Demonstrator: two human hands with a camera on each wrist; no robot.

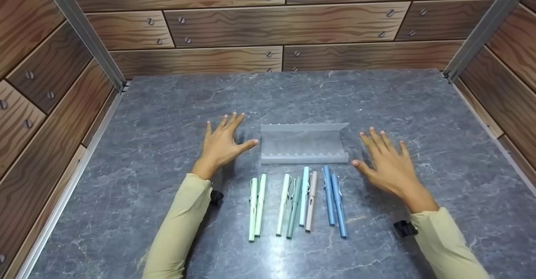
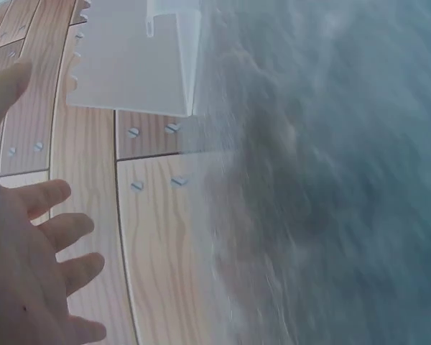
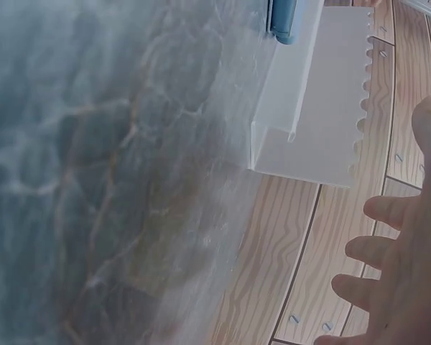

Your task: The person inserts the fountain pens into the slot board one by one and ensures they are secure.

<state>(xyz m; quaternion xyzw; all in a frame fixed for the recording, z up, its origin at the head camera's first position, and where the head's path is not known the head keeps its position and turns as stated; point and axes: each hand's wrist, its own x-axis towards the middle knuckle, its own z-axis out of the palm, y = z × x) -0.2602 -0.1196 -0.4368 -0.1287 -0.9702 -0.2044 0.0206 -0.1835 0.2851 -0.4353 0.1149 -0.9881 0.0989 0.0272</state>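
A translucent pen tray with scalloped edges lies on the table between my hands. To its left my left hand is spread, thumb close to the tray's side and holding nothing. On the right my right hand is also spread and holds nothing. Several capped pens lie in front of the tray: light green pens, a dark green pen, a light blue pen, a greyish-pink pen and blue pens. Both wrist views show the tray beyond straight, parted fingers.
The grey marbled table is bordered by wood-patterned walls at the back and sides. Metal posts stand at the back corners. A black strap piece sits at each wrist.
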